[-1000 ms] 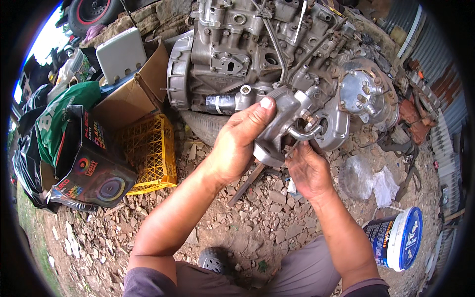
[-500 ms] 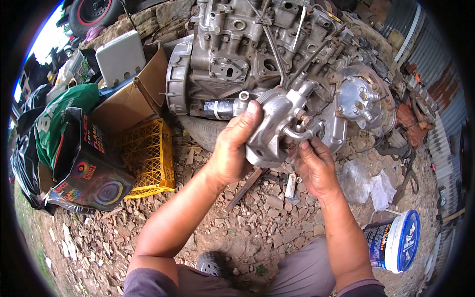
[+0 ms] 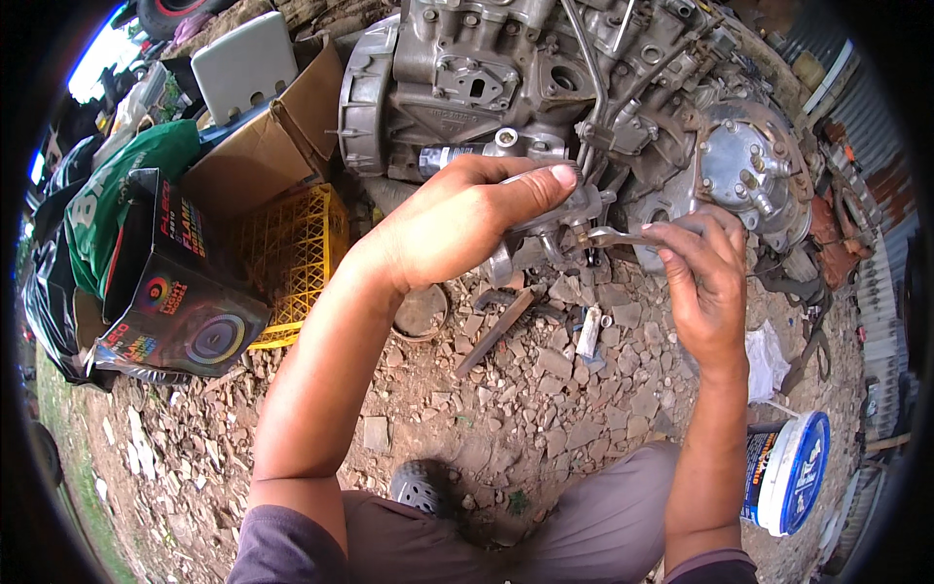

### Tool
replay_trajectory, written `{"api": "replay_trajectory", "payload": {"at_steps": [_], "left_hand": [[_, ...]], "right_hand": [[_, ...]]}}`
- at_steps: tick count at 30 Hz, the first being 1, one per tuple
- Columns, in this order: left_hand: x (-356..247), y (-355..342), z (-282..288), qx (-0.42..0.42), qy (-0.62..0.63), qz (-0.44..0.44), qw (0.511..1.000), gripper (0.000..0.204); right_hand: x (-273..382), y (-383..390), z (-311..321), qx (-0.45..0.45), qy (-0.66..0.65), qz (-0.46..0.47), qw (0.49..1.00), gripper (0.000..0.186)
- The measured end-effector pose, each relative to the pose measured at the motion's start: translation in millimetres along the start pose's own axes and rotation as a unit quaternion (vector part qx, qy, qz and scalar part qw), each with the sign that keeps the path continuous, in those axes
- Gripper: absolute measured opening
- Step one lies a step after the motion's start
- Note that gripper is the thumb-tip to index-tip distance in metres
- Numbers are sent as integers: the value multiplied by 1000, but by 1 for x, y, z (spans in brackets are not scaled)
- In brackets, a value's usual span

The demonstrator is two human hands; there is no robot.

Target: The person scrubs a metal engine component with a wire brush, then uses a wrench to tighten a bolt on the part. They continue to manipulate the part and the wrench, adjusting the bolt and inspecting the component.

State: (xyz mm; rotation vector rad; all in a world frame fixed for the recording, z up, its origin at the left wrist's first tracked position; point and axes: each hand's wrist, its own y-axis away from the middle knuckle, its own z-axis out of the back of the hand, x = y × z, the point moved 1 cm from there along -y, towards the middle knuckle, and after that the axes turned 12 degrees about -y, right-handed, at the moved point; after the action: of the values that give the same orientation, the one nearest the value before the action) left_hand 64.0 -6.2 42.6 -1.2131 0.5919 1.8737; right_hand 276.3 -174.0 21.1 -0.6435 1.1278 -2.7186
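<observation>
Left hand (image 3: 455,229) is gripping a cast-metal housing (image 3: 556,220) before the engine block (image 3: 467,127); right hand (image 3: 705,282) is pinching an apparent wrench (image 3: 625,237) at the brass fitting (image 3: 584,237). Fitting is sitting in place; tightness, cannot tell.

Silver-grey metal casting (image 3: 572,210), irregular and rounded: gripped in the fingers of the left hand (image 3: 452,219), thumb across its top, much of the body hidden. Sits toward 1 to 2 o'clock from mid-view, clear of the ground, tilted. Rounded lug shows at its 7 to 8 o'clock, short stub at 6. Slim bright-silver metal tool (image 3: 619,237), wrench-like: outer end in the fingers of the right hand (image 3: 707,282), lies roughly level at the casting's 4 o'clock. Contact between them unclear.
</observation>
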Motion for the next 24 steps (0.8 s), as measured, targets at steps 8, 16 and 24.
{"api": "replay_trajectory", "payload": {"at_steps": [8, 16, 24], "left_hand": [[1, -1, -2, 19, -29, 3, 999, 53], [-10, 7, -12, 36, -156, 43, 986, 60], [-8, 7, -15, 44, -204, 23, 978, 57]], "right_hand": [[6, -4, 0, 23, 9, 2, 1000, 24], [19, -7, 2, 70, 70, 39, 994, 36], [29, -6, -8, 84, 89, 32, 992, 34]]}}
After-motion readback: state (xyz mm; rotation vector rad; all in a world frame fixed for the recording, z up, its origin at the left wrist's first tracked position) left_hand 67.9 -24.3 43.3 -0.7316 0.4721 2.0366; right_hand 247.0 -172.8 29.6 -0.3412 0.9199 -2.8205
